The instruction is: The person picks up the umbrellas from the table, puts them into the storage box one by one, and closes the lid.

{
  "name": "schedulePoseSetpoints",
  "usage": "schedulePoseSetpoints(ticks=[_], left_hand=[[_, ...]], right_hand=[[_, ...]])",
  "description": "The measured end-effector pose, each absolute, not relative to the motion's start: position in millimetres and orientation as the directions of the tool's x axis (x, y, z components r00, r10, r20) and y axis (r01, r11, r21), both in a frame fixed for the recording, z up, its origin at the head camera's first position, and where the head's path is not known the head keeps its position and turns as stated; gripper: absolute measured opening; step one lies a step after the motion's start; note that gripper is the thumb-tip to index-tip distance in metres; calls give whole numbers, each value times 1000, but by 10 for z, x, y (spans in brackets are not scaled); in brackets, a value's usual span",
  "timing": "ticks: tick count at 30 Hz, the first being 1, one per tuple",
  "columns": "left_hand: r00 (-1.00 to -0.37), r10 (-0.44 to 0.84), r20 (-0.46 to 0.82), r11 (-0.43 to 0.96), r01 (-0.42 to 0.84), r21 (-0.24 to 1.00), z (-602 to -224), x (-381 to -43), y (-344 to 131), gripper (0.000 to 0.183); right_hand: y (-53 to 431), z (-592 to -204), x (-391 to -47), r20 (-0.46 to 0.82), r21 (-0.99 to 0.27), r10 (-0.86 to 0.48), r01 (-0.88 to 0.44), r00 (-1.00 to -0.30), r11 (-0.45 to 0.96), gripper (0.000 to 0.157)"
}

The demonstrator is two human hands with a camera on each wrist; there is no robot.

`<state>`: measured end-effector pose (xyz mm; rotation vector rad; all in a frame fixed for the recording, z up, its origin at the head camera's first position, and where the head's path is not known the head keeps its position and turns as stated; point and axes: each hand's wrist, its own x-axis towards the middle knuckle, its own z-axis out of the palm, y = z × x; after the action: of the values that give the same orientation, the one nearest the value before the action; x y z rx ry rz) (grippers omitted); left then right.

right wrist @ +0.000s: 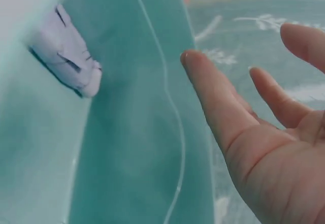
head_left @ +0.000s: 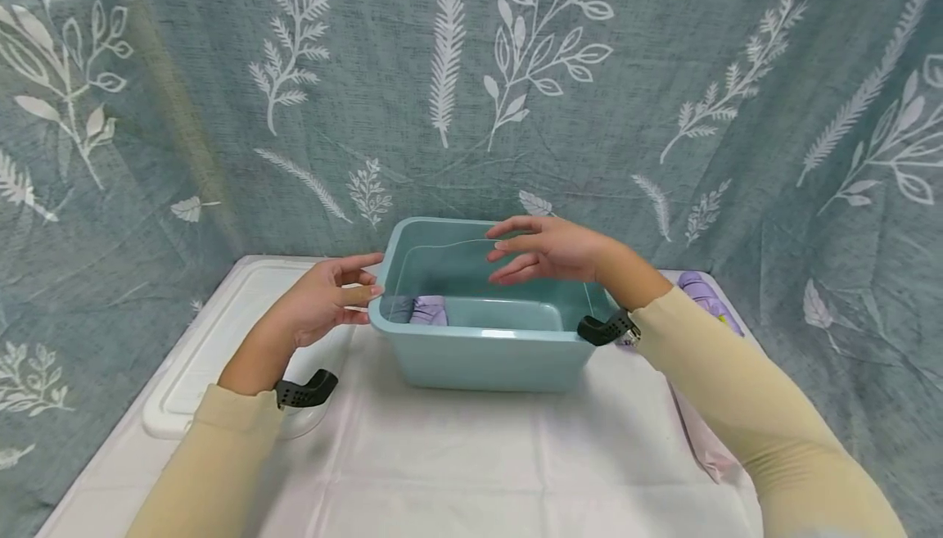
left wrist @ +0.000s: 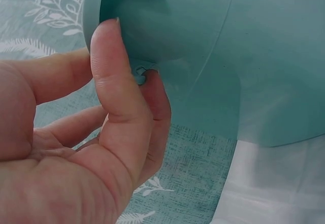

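A pale teal plastic storage bin stands upright on the cloth-covered table. Inside, at its left end, lies a small purple folded cloth bundle, also visible in the right wrist view. My left hand grips the bin's left end, its thumb at the rim and other fingers curled beneath the lip. Over the bin's far side hovers my right hand, fingers relaxed and slightly spread, holding nothing. A thin pale line runs along the bin's inner wall.
A white lid lies flat left of the bin, partly behind my left arm. To the right, partly hidden by my right arm, are another purple bundle and a pinkish item. A leaf-patterned curtain hangs behind the table.
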<state>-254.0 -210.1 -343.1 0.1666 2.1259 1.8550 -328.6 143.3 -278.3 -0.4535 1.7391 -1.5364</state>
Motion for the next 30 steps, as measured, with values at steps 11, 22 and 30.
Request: schedulePoseSetpoints(ticks=[11, 22, 30], left_hand=[[-950, 273, -152, 173, -106, 979, -3465, -2543, -2114, 73], [-951, 271, -146, 176, -100, 979, -3457, -2537, -2089, 72], [-954, 264, -143, 172, -99, 980, -3436, -2516, -2065, 71]], right_hand=[[1952, -2848, -2974, -98, -988, -562, 11, -822, 156, 45], [2449, -3098, -2728, 115, -993, -317, -100, -941, -66, 21], [2675, -3342, -2595, 234, -963, -184, -201, -955, -181, 14]])
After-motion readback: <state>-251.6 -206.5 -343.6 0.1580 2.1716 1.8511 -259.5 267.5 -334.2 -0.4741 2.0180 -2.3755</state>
